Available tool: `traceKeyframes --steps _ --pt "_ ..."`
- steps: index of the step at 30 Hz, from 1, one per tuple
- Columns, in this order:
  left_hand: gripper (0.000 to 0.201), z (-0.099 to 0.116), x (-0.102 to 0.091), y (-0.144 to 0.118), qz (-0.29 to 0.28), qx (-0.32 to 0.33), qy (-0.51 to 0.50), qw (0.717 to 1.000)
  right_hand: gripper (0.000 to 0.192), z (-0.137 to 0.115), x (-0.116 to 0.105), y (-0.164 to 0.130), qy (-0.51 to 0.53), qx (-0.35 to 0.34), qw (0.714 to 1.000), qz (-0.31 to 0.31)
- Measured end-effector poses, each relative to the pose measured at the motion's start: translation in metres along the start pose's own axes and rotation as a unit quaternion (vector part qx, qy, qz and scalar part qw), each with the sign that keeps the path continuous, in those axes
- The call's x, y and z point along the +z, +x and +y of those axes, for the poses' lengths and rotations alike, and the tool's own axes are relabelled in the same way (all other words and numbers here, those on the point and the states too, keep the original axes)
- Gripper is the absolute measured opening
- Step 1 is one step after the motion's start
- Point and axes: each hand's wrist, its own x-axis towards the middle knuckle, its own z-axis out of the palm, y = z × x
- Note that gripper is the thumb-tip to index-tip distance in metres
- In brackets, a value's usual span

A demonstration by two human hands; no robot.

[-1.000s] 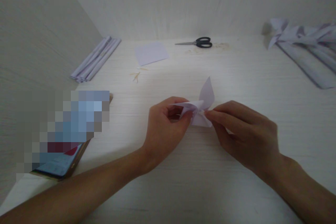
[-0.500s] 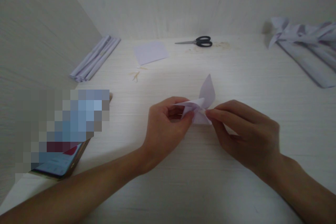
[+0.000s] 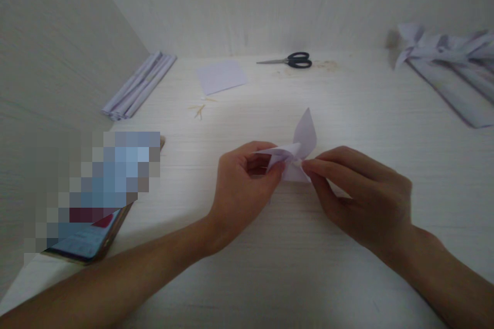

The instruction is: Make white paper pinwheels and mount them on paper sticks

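Observation:
A pale paper pinwheel (image 3: 304,136) with curved, pointed blades is held just over the table between my two hands. My left hand (image 3: 247,180) grips its left side, thumb in front near the middle and fingers behind the paper. From the right, my right hand (image 3: 358,190) pinches at the pinwheel's centre with thumb and forefinger pressed together. A small pale bit shows at those fingertips, and I cannot make out whether it is paper or a stick end.
Scissors (image 3: 293,60) and a square paper sheet (image 3: 222,77) lie at the back. Short sticks (image 3: 199,110) are scattered before the sheet. Rolled paper tubes (image 3: 141,85) rest at left, a phone (image 3: 77,247) nearer. More pinwheels (image 3: 443,49) on paper tubes (image 3: 451,95) lie at right.

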Motion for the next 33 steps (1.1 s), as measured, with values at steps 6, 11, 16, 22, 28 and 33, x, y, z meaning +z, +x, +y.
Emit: traceKeyframes --steps 6,11,16,22,28,33 --pt "0.013 -0.0004 0.0000 0.0000 0.001 -0.001 -0.002 1.000 0.014 -0.0002 0.0007 -0.0014 0.003 0.011 1.000 0.006" --pt "0.012 0.0003 -0.0003 0.0000 -0.003 0.004 -0.001 1.000 0.010 0.0007 0.0020 -0.0013 0.021 0.033 0.999 -0.010" --pt "0.012 -0.0006 -0.0003 0.0000 0.001 0.014 -0.003 1.000 0.008 -0.0010 0.0022 0.0011 0.020 0.058 0.998 -0.033" --pt "0.011 -0.0015 -0.0005 0.0002 0.003 0.013 0.002 1.000 0.009 -0.0017 0.0017 0.0009 0.030 0.063 0.997 -0.035" --pt "0.011 -0.0025 -0.0010 0.0004 -0.004 0.012 0.000 1.000 0.009 -0.0011 0.0029 0.0014 0.022 0.069 0.996 -0.057" --pt "0.011 -0.0028 -0.0007 0.0002 -0.009 0.014 0.002 1.000 0.016 -0.0013 0.0049 0.0023 0.005 0.073 0.994 -0.078"
